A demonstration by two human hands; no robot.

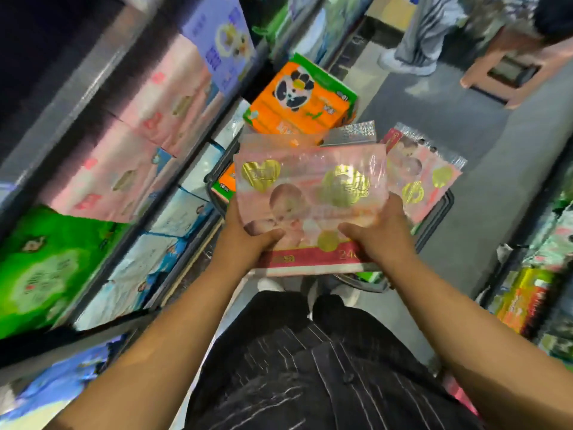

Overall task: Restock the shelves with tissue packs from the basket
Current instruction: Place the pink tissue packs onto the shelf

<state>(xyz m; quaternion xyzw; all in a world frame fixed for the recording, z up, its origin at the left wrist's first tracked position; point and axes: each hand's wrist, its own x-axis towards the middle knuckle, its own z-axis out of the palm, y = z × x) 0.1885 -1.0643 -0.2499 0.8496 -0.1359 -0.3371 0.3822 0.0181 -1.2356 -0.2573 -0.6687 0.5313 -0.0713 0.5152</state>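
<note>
I hold a pink tissue pack point(313, 193) with a baby picture and gold seals flat in front of me, above the basket point(434, 225). My left hand point(248, 240) grips its near left edge, thumb on top. My right hand point(378, 234) grips its near right edge the same way. Under it in the basket lie another pink pack point(424, 181) at the right and an orange panda pack point(297, 100) at the far end. The shelves point(102, 144) on my left carry similar pink packs point(161, 97).
Green packs point(46, 268) and blue-white packs point(161, 243) fill the lower left shelf levels. Another shelf with colourful goods point(533, 293) stands at the right. A person's legs point(424, 35) and a pink stool point(508, 69) are down the aisle. Grey floor lies between.
</note>
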